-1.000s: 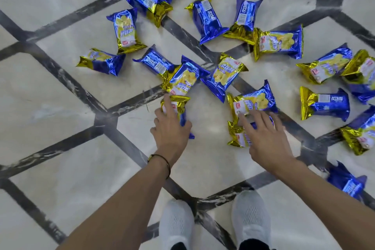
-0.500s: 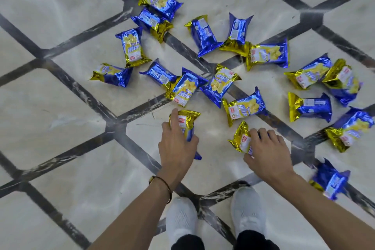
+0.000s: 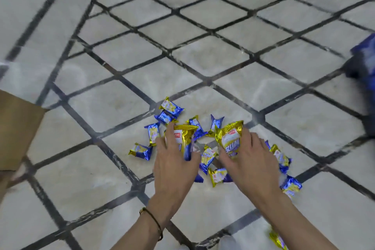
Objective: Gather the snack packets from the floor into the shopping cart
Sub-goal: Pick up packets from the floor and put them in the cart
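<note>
Both hands have come up off the floor [image 3: 203,57] since half a second ago, each bringing along the packet it was closing on, and the head view has swung upward so that far more of the grey tiling with its dark diagonal lines shows while the pile looks smaller and farther off. Now the left hand [image 3: 174,166] grips the first packet [image 3: 183,140], fingers curled over its front and thumb on the near side, with the gold crimped end sticking up past the fingertips. Just beside it, the right hand [image 3: 251,160] holds the second packet [image 3: 230,138] the same way, gold end up and the printed face turned toward the camera. The two held packets stand near each other but apart, above the middle of the pile. The loose packets [image 3: 171,106] lie scattered on the floor beneath and around the hands: several beyond the fingertips, a few off to the left, some between the two wrists, and others partly hidden behind the right hand. A cord bracelet [image 3: 154,221] circles the left wrist. At the left edge sits a brown panel [image 3: 18,132], and at the right edge a blue shape [image 3: 365,63], both too blurred to identify.
</note>
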Action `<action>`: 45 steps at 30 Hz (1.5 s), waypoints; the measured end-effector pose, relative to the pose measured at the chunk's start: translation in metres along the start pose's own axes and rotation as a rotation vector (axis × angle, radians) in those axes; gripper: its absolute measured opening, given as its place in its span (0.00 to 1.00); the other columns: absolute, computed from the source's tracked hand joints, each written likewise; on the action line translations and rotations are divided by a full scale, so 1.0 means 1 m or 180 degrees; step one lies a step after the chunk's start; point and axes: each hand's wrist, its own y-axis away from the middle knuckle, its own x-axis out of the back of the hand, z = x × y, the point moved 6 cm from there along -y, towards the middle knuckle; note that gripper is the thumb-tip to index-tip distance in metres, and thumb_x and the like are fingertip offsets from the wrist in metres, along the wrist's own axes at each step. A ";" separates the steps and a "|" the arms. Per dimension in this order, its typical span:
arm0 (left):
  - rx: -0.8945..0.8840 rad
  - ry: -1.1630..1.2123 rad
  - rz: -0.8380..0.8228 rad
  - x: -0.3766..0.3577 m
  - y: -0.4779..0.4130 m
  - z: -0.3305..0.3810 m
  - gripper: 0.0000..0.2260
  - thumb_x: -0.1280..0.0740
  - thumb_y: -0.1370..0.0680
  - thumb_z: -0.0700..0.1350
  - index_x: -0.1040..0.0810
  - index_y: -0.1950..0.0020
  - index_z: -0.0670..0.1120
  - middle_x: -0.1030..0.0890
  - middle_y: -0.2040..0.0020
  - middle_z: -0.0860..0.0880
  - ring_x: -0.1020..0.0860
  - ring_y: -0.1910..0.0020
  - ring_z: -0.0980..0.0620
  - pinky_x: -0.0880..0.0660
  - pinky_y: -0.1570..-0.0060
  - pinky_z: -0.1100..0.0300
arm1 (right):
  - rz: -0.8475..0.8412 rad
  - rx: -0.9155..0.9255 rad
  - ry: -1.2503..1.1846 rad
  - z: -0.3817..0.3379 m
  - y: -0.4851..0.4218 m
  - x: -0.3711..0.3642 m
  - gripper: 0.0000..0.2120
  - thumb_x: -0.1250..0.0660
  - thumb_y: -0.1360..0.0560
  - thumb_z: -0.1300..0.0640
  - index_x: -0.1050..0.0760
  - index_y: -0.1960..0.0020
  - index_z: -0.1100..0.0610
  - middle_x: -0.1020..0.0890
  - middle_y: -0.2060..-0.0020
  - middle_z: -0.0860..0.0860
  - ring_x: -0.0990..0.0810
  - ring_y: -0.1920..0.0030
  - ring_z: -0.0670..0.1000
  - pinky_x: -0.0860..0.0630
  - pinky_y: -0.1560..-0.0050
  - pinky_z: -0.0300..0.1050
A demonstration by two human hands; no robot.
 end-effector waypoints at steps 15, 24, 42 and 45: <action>-0.0635 0.0290 0.0472 0.318 0.036 0.362 0.38 0.32 0.28 0.56 0.48 0.22 0.57 0.35 0.39 0.51 0.25 0.46 0.45 0.26 0.49 0.50 | 0.1348 -0.0169 -0.0370 -0.078 -0.078 0.487 0.29 0.41 0.28 0.31 0.29 0.47 0.57 0.22 0.56 0.52 0.22 0.57 0.56 0.35 0.67 0.46; -0.1182 0.0252 0.0872 0.434 0.113 0.500 0.37 0.31 0.28 0.57 0.45 0.24 0.58 0.33 0.41 0.52 0.25 0.52 0.48 0.24 0.53 0.50 | 0.1656 -0.0257 -0.0401 -0.065 -0.044 0.688 0.28 0.42 0.28 0.30 0.30 0.47 0.54 0.23 0.55 0.49 0.26 0.57 0.53 0.31 0.61 0.48; -0.2749 0.0701 0.0064 0.443 0.263 0.624 0.36 0.31 0.28 0.59 0.45 0.24 0.56 0.31 0.36 0.49 0.25 0.46 0.45 0.23 0.50 0.48 | 0.2602 -0.1978 0.0464 0.009 0.180 0.823 0.31 0.44 0.27 0.28 0.28 0.45 0.56 0.21 0.51 0.52 0.22 0.50 0.57 0.33 0.62 0.49; -0.3091 0.0664 -0.0354 0.424 0.307 0.629 0.37 0.31 0.28 0.60 0.45 0.24 0.56 0.31 0.37 0.48 0.23 0.46 0.44 0.25 0.52 0.49 | 0.2621 -0.2473 0.0599 0.021 0.243 0.821 0.31 0.44 0.28 0.28 0.28 0.44 0.56 0.21 0.50 0.53 0.21 0.49 0.58 0.32 0.60 0.50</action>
